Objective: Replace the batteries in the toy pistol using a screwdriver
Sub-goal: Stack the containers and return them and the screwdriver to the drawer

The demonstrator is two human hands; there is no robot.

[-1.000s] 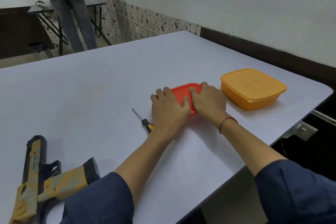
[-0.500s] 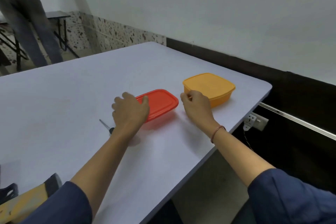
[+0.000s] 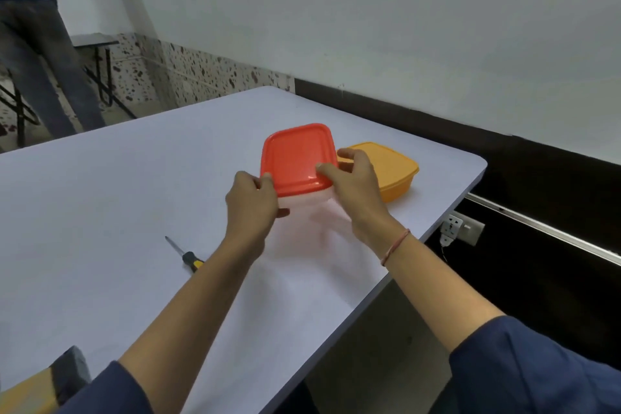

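**Hands.** Both forearms reach forward from dark blue sleeves. The left hand grasps the near left corner of the red-lidded container, thumb on the lid rim and fingers curled beneath the body. The right hand grasps the near right corner, thumb pressed on the lid and fingers wrapped round the far side. A thin reddish thread bracelet circles the right wrist.

**Red-lidded container.** Squarish with rounded corners, a red-orange lid over a pale translucent body. It is held clear of the surface and tilted so the lid faces the camera.

**Toy pistol**. At the bottom left corner, near edge of the surface, and only partly in frame. A yellow body and a dark grey end piece show; the left sleeve covers part of it.

**Screwdriver**. Lies flat on the surface just left of the left forearm. It has a slim metal shaft and a black and yellow handle, whose rear is hidden behind the arm.

**Orange container**. Lid on, resting on the surface just behind the right hand.

**Surroundings.** A white wall socket sits below the right edge of the surface. A standing person is at far left.
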